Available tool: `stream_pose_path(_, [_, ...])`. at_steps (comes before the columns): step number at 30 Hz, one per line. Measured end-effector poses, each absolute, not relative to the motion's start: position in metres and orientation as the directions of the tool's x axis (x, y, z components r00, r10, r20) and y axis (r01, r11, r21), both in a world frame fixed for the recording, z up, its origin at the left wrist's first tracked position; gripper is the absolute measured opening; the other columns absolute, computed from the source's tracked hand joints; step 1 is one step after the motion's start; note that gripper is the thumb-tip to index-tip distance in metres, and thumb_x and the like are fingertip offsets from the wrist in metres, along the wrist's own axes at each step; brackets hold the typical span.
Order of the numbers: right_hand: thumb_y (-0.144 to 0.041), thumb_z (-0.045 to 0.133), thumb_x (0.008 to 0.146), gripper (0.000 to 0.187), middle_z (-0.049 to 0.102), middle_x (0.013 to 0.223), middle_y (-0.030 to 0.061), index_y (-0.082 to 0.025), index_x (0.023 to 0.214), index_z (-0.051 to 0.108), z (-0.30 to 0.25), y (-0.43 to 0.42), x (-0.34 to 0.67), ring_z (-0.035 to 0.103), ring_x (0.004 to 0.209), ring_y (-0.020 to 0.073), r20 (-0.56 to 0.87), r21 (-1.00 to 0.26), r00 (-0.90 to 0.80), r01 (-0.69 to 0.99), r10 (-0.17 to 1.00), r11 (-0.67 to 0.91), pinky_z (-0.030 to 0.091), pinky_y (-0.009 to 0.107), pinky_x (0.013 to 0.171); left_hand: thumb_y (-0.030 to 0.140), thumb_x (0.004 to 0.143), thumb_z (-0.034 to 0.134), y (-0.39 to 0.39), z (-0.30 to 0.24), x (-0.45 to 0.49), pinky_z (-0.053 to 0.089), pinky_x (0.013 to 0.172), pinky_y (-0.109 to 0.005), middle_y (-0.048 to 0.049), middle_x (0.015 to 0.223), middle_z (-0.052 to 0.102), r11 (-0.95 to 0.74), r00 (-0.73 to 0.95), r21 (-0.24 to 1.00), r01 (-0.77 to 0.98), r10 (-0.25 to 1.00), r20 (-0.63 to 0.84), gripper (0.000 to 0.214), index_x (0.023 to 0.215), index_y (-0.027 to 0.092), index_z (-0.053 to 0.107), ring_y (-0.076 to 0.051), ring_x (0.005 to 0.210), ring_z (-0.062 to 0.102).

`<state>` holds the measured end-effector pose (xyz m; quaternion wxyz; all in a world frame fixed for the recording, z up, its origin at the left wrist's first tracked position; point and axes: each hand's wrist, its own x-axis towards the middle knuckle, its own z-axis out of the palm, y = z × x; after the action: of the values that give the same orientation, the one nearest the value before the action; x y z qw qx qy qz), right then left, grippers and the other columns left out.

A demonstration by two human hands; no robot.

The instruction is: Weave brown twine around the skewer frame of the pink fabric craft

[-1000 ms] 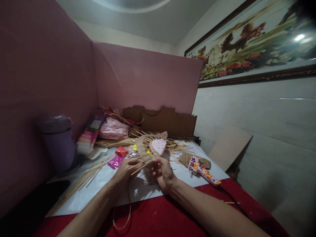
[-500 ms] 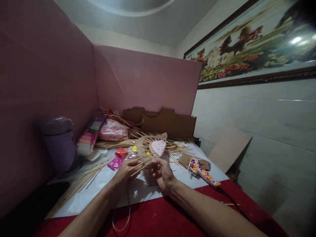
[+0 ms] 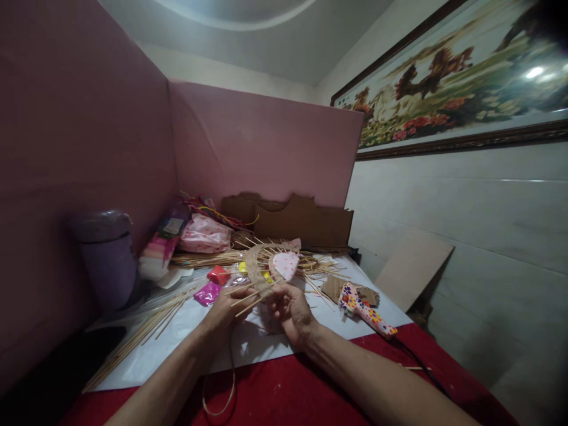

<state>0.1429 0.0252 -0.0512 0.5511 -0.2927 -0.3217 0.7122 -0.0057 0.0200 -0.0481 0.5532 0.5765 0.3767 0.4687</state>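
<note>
Between my hands is a round woven piece [image 3: 257, 273], with thin sticks radiating out through a band of tan twine. At its middle sits a white patch with pink spots [image 3: 285, 265]. My left hand [image 3: 231, 307] is closed on the near left edge, among the stick ends. My right hand [image 3: 290, 310] grips the near edge from the right, its fingers curled. A loose strand of twine [image 3: 234, 378] hangs below my left hand and loops over the red cloth. The fingertips on the underside are partly hidden.
A flower-patterned glue gun [image 3: 366, 310] rests by a cardboard scrap [image 3: 331, 288] on the right, its cord trailing. Loose sticks [image 3: 146, 331] lie left. Red [image 3: 218, 274] and magenta packets [image 3: 207, 293] are near my left hand. A purple bin [image 3: 106, 266] stands far left; cardboard [image 3: 302, 225] stands behind.
</note>
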Motion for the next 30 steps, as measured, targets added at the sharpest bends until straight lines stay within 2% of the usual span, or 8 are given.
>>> stream_pose_path(14, [-0.016, 0.054, 0.055, 0.005, 0.052, 0.044, -0.0022, -0.014, 0.051, 0.053, -0.0489, 0.0229, 0.1422, 0.04, 0.037, 0.005, -0.115, -0.74, -0.183, -0.64, 0.976, -0.207, 0.022, 0.016, 0.036, 0.035, 0.066, 0.07, 0.0236, -0.054, -0.0078, 0.014, 0.044, -0.023, 0.0051, 0.049, 0.036, -0.116, 0.287, 0.987, -0.107, 0.947, 0.143, 0.026, 0.06, 0.013, 0.059, -0.005, 0.045, 0.025])
stream_pose_path(30, [-0.017, 0.056, 0.054, 0.004, 0.053, 0.044, -0.0023, -0.014, 0.052, 0.054, -0.0508, 0.0232, 0.1423, 0.04, 0.039, 0.0052, -0.097, -0.736, -0.181, -0.649, 0.979, -0.193, 0.022, 0.016, 0.037, 0.038, 0.066, 0.069, 0.0219, -0.0517, -0.0064, 0.012, 0.043, -0.022, 0.0057, 0.049, 0.035, -0.108, 0.296, 0.989, -0.097, 0.946, 0.132, 0.028, 0.061, 0.013, 0.057, -0.005, 0.045, 0.024])
